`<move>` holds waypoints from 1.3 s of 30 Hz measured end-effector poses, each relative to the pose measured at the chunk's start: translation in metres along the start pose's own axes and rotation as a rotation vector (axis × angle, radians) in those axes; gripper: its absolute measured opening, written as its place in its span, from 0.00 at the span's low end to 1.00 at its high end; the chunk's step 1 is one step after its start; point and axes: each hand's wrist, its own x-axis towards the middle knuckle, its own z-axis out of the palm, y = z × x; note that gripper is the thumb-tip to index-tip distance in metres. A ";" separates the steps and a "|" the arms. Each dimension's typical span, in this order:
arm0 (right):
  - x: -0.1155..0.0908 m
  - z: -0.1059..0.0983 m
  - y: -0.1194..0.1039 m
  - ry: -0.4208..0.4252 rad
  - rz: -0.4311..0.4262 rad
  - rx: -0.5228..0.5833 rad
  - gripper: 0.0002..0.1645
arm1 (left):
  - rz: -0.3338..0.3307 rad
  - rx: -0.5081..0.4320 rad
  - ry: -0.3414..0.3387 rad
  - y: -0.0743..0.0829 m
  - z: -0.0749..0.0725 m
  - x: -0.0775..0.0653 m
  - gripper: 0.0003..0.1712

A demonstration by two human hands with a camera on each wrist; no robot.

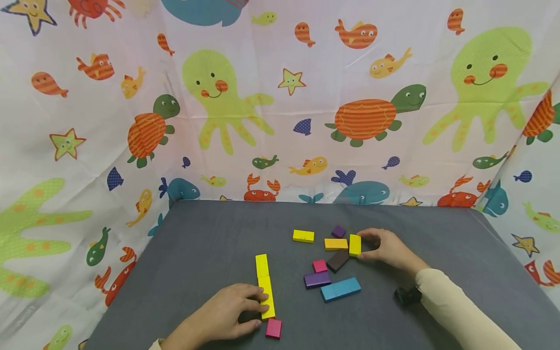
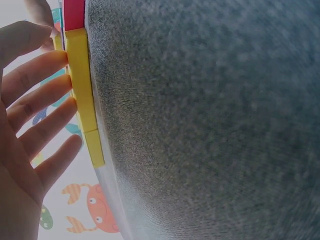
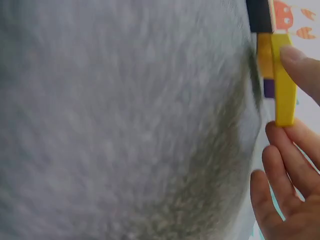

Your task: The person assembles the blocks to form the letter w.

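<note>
My right hand (image 1: 389, 250) pinches a yellow block (image 1: 355, 245) by its ends between thumb and fingers. In the right wrist view this yellow block (image 3: 284, 95) looks lifted slightly off the cloth, close to an orange block (image 3: 265, 57). The fingertips of my left hand (image 1: 220, 311), fairly straight, touch the side of a long yellow block (image 1: 266, 289). Lined up end to end with it are a shorter yellow block (image 1: 262, 266) at the far end and a pink square block (image 1: 273, 328) at the near end. The left wrist view shows this row edge-on.
A loose group lies mid-table: an orange block (image 1: 335, 244), a dark brown block (image 1: 338, 261), a purple block (image 1: 317, 280), a blue block (image 1: 341, 290), a small pink block (image 1: 320, 266) and a small purple block (image 1: 339, 231). Another yellow block (image 1: 304, 236) lies apart. A printed curtain (image 1: 271, 116) hangs behind.
</note>
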 end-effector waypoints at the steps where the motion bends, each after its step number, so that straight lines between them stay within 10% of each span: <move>1: -0.001 0.000 -0.003 0.012 -0.001 -0.001 0.39 | 0.000 0.003 0.004 0.000 -0.001 0.000 0.18; 27: -0.057 0.071 -0.155 0.103 0.107 0.185 0.32 | -0.007 0.007 -0.006 0.001 0.000 -0.001 0.18; 39: -0.067 0.112 -0.178 -0.060 0.158 0.270 0.32 | -0.036 0.005 -0.038 0.002 -0.002 0.000 0.19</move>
